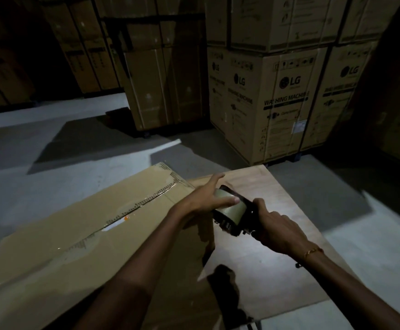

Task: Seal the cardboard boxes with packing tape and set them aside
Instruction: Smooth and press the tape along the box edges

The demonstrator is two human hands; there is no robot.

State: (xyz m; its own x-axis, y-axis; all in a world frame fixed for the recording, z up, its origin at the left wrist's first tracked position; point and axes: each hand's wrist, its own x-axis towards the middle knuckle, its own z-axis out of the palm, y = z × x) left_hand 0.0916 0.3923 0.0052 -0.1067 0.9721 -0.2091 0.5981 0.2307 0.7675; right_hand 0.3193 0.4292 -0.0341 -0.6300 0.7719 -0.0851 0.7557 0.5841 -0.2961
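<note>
Low in the middle of the frame, one tape dispenser with a single roll of clear tape is held over a wooden bench: the right hand has its fingers curled round the handle, while the left hand rests on the roll with fingers nearly straight and thumb across its face. One flat cardboard box, its centre seam partly taped, lies across the bench at lower left, touching the left forearm. Behind, on the grey concrete floor of a dim warehouse, at least four stacked washing-machine cartons fill the upper right, their contents unseen.
</note>
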